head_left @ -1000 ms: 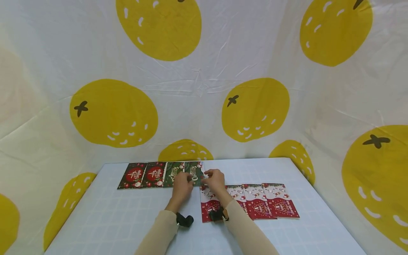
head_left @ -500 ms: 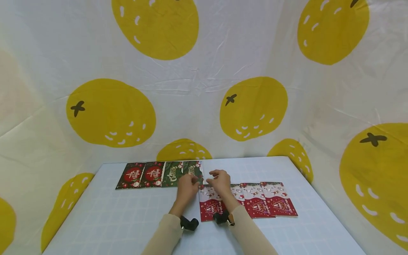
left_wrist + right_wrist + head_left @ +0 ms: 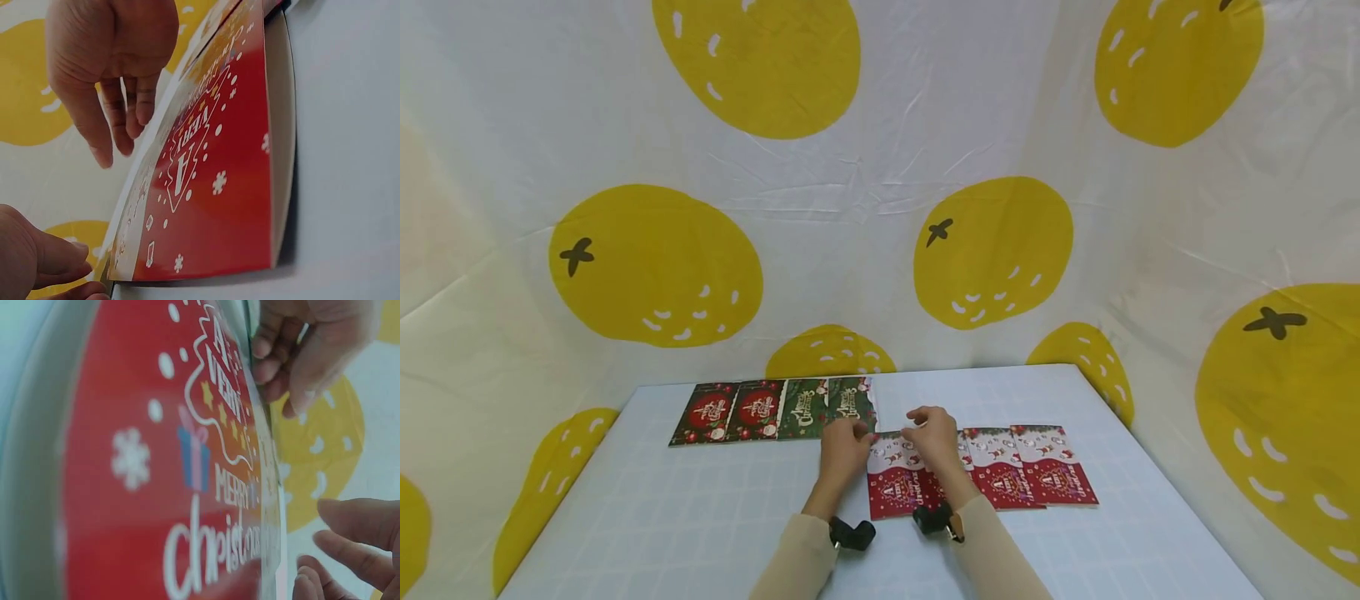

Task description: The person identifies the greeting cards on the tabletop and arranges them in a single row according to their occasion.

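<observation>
Red-and-white cards [image 3: 1057, 481]: four in a row, face up on the pale table [image 3: 647, 517], right of centre, side by side with edges meeting or slightly lapped; one arm partly hides the second from the left
Green cards [image 3: 805, 408]: two side by side in the farther row, just left of centre
Round-emblem cards [image 3: 710, 410]: two, at the left end of that farther row
Laid out: I count eight cards, sorted by design into two rows, so I judge the arranging nearly finished
Left over: I see no loose card outside the rows; at most some squaring-up may remain, as the nearer row's edges look a little stepped
Left hand [image 3: 842, 452]: beside the far left corner of the leftmost red-and-white card, fingers loosely curved, thumb apart from them; I cannot tell whether a fingertip touches that corner
Right hand [image 3: 937, 437]: over the far edge of the same row, thumb and fingers parted and softly bent, pinching nothing that I can make out
Sleeves [image 3: 801, 558]: both forearms reach forward, thumbs turned inward toward each other
</observation>
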The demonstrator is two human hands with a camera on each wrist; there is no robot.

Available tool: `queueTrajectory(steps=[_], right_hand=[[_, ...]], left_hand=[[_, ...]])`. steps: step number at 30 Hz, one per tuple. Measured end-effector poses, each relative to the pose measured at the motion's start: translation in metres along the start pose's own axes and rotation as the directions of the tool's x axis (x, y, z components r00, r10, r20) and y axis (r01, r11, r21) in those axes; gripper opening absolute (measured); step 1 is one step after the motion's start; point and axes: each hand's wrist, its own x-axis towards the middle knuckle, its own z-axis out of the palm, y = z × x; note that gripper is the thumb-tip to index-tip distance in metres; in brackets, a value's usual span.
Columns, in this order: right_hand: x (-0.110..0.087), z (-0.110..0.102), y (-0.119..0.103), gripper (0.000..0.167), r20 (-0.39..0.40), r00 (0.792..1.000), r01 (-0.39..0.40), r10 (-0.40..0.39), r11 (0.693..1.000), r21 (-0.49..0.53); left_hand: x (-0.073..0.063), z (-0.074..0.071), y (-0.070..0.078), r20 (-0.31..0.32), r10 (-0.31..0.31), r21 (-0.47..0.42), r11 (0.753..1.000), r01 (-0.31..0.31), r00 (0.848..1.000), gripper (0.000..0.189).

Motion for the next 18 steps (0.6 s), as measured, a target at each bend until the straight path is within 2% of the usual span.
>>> queueTrajectory(steps=[6, 14, 18], right_hand=[[-0.003, -0.006, 0.003, 0.025, 0.006, 1.0, 0.007, -0.007, 0.999, -0.032], [-0.007, -0.008, 0.011, 0.026, 0.052, 0.998, -0.026, 0.027, 0.999, -0.029], [-0.009, -0.008, 0.013, 0.027, 0.059, 0.998, -0.033, 0.034, 0.999, -0.02]], left_hand=[[-0.006, -0.001, 0.002, -0.041, -0.005, -0.018, 1.0, 0.004, 0.999, 0.006], [-0.01, -0.003, 0.006, -0.027, -0.058, -0.041, 0.998, 0.057, 0.998, 0.004], [-0.011, -0.002, 0.006, -0.025, -0.056, -0.057, 0.997, 0.055, 0.998, 0.004]])
